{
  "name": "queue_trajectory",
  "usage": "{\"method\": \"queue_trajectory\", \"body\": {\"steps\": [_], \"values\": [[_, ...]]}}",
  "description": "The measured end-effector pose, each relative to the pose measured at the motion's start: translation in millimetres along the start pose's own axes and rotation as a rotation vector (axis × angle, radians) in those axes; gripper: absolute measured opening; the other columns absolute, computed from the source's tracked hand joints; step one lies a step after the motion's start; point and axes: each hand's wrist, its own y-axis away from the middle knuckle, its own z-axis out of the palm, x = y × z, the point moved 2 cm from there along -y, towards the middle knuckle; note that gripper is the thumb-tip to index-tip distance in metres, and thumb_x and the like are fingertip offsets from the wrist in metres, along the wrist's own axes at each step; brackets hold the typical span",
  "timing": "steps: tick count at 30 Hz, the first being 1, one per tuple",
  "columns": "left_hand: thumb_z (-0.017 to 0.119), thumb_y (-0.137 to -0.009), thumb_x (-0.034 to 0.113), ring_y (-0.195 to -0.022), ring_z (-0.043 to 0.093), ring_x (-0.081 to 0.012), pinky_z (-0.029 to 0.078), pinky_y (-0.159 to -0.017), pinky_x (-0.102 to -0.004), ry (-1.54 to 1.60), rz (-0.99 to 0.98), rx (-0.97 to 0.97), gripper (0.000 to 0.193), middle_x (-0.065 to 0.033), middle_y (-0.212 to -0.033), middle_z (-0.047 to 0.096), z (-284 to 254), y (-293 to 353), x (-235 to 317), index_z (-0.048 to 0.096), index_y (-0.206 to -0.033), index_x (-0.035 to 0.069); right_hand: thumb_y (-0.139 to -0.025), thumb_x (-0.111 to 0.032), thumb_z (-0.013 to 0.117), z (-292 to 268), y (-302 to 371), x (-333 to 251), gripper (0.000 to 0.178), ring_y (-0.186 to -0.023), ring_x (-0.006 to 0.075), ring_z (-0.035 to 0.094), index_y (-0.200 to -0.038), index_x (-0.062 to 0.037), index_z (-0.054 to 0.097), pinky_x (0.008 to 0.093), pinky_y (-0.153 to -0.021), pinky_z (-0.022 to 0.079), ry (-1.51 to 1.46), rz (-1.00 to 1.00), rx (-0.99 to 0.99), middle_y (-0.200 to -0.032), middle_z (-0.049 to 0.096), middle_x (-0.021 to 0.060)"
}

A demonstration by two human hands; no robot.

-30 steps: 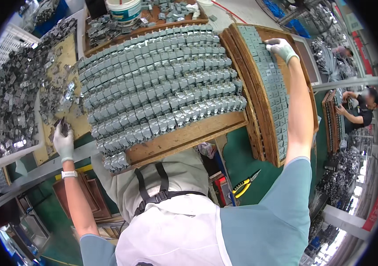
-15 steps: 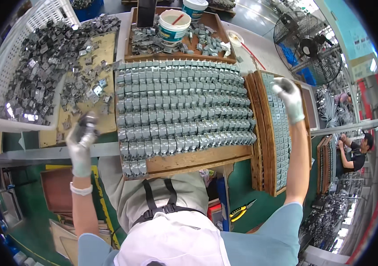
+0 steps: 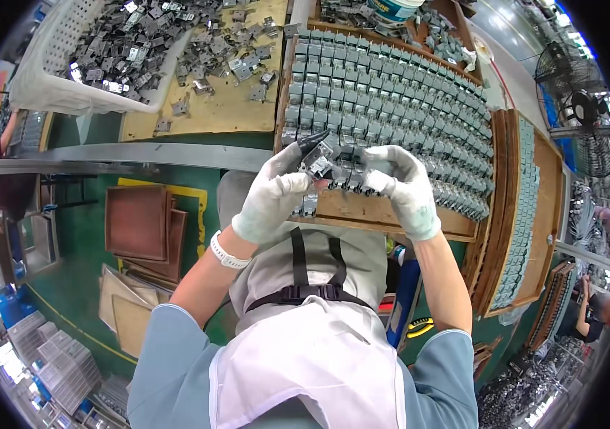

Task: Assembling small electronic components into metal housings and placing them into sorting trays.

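My left hand [image 3: 274, 191], in a white glove with dark-tipped fingers, grips a shiny stamped metal bracket [image 3: 318, 161] above the near left part of a wooden tray [image 3: 369, 209]. Whether more than one bracket is in that hand I cannot tell. My right hand [image 3: 408, 189], also gloved, is beside it with thumb and fingers curled together; what they pinch is hidden. Beneath and beyond both hands, rows of small grey blocks with metal clips [image 3: 391, 93] fill most of the tray. Its near strip shows bare wood.
A white basket [image 3: 54, 89] heaped with metal brackets stands at the far left, with more brackets loose on a yellowish board [image 3: 154, 126]. Stacked wooden trays [image 3: 509, 214] with grey blocks stand at the right. Beyond are a bucket [image 3: 394, 8] and a fan [image 3: 578, 107].
My right hand has come from the right-hand tray to the middle, and my left hand from the left with the bracket. Both now meet over the near tray. The view has shifted left.
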Motion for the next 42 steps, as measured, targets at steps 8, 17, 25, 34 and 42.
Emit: {"method": "queue_trajectory", "body": {"steps": [8,17,25,34,42], "values": [[0.055,-0.098,0.007,-0.094,0.065,-0.0106,0.054,-0.082,-0.0241,-0.176,-0.044,0.195,0.032,-0.0070,-0.112,0.067,14,10,-15,0.058,-0.127,-0.005,-0.084,0.000,0.071,12,8,6,0.032,-0.103,0.0148,0.062,-0.116,0.0050,0.068,0.0273,-0.090,0.050,-0.019,-0.115,-0.109,-0.113,0.061,0.0066],[0.056,-0.095,-0.001,-0.083,0.066,-0.0111,0.053,-0.074,-0.0241,-0.443,0.095,0.252,0.022,-0.0092,-0.098,0.070,14,6,-33,0.063,-0.114,-0.006,-0.076,0.001,0.077,-1,14,3,0.022,-0.083,0.0092,0.056,-0.097,0.0046,0.073,0.0247,-0.071,0.045,0.197,-0.046,-0.047,-0.088,0.063,0.0043],[0.060,-0.087,-0.004,-0.070,0.069,-0.0223,0.052,-0.064,-0.0309,-1.113,0.292,-0.090,0.013,-0.0179,-0.075,0.063,17,2,-3,0.061,-0.099,-0.006,-0.075,-0.003,0.081,-3,26,26,0.027,-0.081,0.0099,0.057,-0.098,0.0040,0.069,0.0251,-0.074,0.047,0.354,-0.150,-0.066,-0.090,0.062,0.0037],[0.060,-0.088,-0.002,-0.061,0.055,-0.0140,0.048,-0.060,-0.0281,-0.824,0.195,-0.078,0.011,-0.0143,-0.070,0.059,21,14,-27,0.061,-0.099,-0.006,-0.072,-0.020,0.087,-2,38,25,0.049,-0.090,0.0093,0.049,-0.105,0.0018,0.057,0.0254,-0.085,0.044,0.231,0.034,-0.157,-0.099,0.056,0.0023],[0.060,-0.091,0.003,-0.069,0.065,-0.0220,0.051,-0.065,-0.0311,-0.907,0.332,0.200,0.016,-0.0186,-0.079,0.064,22,8,-31,0.062,-0.106,-0.003,-0.074,-0.013,0.084,19,32,25,0.084,-0.094,0.0124,0.058,-0.143,0.0046,0.039,0.0268,-0.084,0.051,0.017,-0.034,0.031,-0.105,0.060,0.0053]]}}
